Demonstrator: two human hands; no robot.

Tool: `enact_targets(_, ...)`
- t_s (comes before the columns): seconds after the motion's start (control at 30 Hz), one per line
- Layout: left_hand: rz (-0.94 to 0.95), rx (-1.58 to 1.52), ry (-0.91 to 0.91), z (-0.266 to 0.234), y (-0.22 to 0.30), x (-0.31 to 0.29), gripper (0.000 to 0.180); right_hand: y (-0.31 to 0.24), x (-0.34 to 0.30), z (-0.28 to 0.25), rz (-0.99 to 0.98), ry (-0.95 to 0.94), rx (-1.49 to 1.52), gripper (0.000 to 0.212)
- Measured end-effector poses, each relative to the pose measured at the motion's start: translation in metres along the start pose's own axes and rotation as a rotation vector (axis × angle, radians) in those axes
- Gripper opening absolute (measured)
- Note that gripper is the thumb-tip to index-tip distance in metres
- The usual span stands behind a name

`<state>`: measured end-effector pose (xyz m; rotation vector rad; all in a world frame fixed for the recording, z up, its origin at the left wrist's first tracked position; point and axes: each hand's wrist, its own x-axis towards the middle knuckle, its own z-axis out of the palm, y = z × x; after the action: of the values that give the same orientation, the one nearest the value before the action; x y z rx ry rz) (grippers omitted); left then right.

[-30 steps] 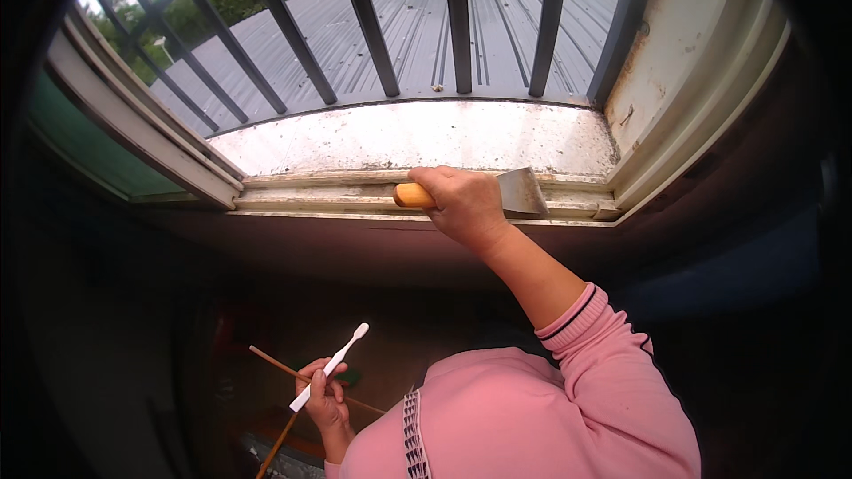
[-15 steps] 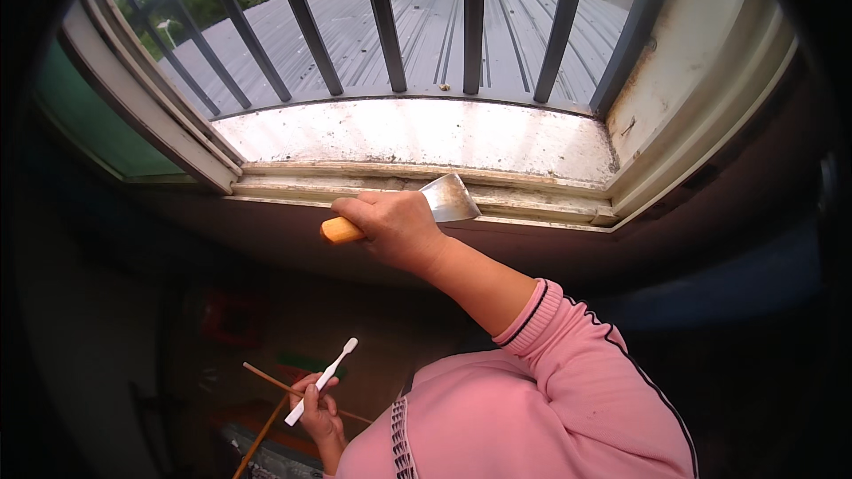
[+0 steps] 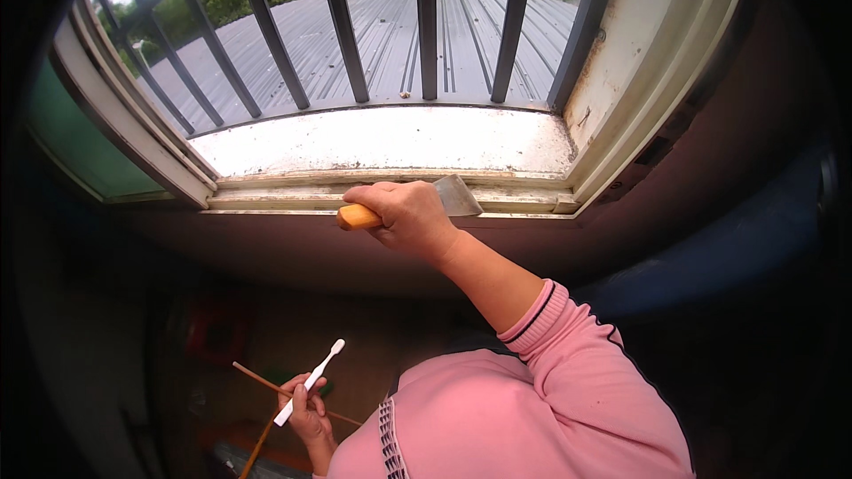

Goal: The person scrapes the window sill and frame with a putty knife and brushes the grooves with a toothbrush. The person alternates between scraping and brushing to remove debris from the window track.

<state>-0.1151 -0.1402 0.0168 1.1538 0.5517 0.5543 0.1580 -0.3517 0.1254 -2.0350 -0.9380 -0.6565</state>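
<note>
My right hand (image 3: 410, 217) is closed around the yellow wooden handle of a scraper (image 3: 460, 196). Its flat, wide metal blade points right and lies at the window's lower track (image 3: 510, 193), over the grooves; whether the edge touches them I cannot tell. Lower down, at my left side, my left hand (image 3: 306, 412) grips a white toothbrush (image 3: 312, 380), head up. A thin wooden stick (image 3: 257, 376) is held in the same hand, crossing behind the toothbrush. The track is pale and stained with dirt.
Beyond the track lies a white, dirt-specked sill (image 3: 382, 144), then dark metal bars (image 3: 427, 35) and a grey corrugated roof (image 3: 382, 44). A sliding sash (image 3: 84, 137) with greenish glass stands at left. Another wooden stick (image 3: 257, 448) slants below my left hand.
The view has shifted, so the window sits farther left. My right hand and the scraper are nearer the track's right end, the blade lying flatter. My left hand keeps its hold.
</note>
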Motion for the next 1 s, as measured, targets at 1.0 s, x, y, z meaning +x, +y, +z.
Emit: enact_targets(1.0, 0.023, -0.090, 0.176, -0.029, -0.010, -0.027, 0.013, 0.033, 0.069, -0.026, -0.104, 0.225, -0.016, 0.012)
